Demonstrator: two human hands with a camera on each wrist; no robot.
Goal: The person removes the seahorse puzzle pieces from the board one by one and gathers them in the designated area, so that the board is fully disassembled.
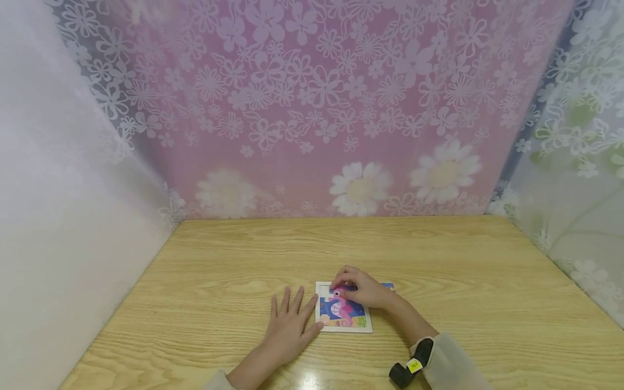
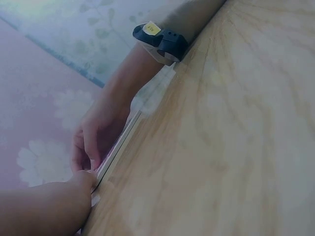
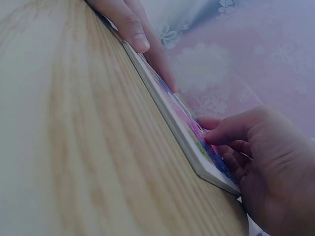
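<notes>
A square jigsaw puzzle (image 1: 336, 309) in a white frame lies on the table, showing a pink seahorse on blue. Bare white backing shows at its upper left corner. My right hand (image 1: 363, 290) is over the upper part, thumb and fingers curled and pinching a puzzle piece (image 1: 337, 293) with the seahorse's eye. Part of that piece is hidden by the fingers. Flat on the table to the left, my left hand (image 1: 287, 330) has its fingers spread; its thumb and index finger touch the frame's left edge. The right wrist view shows the right thumb (image 3: 231, 129) low over the picture.
A blue puzzle piece (image 1: 388, 286) shows past the frame's upper right, partly behind the right hand. The wood-grain table (image 1: 219, 260) is bounded by a pink flowered curtain (image 1: 292, 108) at the back and pale cloth at both sides. A black camera (image 1: 411, 364) is strapped to the right wrist.
</notes>
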